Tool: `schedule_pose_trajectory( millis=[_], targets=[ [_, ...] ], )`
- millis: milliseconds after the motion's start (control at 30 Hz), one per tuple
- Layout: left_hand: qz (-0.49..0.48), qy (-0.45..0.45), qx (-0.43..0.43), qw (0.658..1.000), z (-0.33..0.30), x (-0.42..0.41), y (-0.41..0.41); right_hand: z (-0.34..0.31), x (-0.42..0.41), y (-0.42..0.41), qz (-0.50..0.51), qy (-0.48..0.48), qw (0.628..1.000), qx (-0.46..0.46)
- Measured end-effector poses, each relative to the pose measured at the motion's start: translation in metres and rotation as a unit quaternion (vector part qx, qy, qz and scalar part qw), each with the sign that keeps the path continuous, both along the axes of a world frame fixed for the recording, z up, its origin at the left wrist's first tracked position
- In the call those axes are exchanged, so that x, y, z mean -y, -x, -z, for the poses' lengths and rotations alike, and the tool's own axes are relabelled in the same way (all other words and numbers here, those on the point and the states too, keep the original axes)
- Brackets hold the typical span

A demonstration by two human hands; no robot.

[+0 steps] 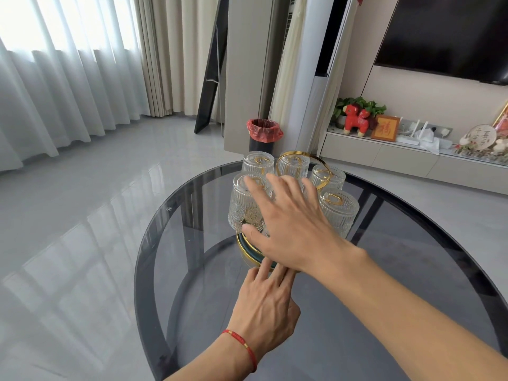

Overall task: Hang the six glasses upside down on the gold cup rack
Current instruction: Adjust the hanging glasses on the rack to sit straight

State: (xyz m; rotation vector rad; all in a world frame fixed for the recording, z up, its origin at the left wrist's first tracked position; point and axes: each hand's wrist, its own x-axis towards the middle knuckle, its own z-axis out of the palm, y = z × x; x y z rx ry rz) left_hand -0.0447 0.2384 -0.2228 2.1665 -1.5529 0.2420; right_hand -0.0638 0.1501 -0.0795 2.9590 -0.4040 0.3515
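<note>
The gold cup rack (301,154) stands on a round dark glass table (357,312), with a gold ring handle on top and a green, gold-rimmed base (248,250). Several ribbed clear glasses hang upside down on it, among them one at the back left (257,163), one at the front left (243,204) and one at the front right (340,213). My right hand (294,224) hovers over the rack's near side with fingers spread, its thumb by the front-left glass's rim, and hides most of what is beneath it. The fingertips of my left hand (265,303) rest on the base's near edge.
A bin with a red liner (264,134) stands on the floor beyond the table. A low TV cabinet (398,158) with ornaments runs along the right wall. Curtains cover the left side. The table's far edge is close behind the rack.
</note>
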Motion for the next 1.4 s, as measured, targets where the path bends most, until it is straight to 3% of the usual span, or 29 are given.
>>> schedule_pose_trajectory(
  millis=[267,567,1400],
  targets=[
    [-0.008,-0.079,0.005,0.997,0.0,0.001,-0.001,-0.006,0.031,0.038,0.039,-0.073,0.966,0.244],
    [-0.003,-0.115,0.026,0.993,0.002,0.001,0.018,0.023,0.029,0.052,0.0,-0.091,0.989,0.117],
    [-0.017,-0.155,0.006,0.988,0.001,-0.001,0.021,0.021,0.016,0.067,-0.022,-0.051,0.991,0.122]
  ],
)
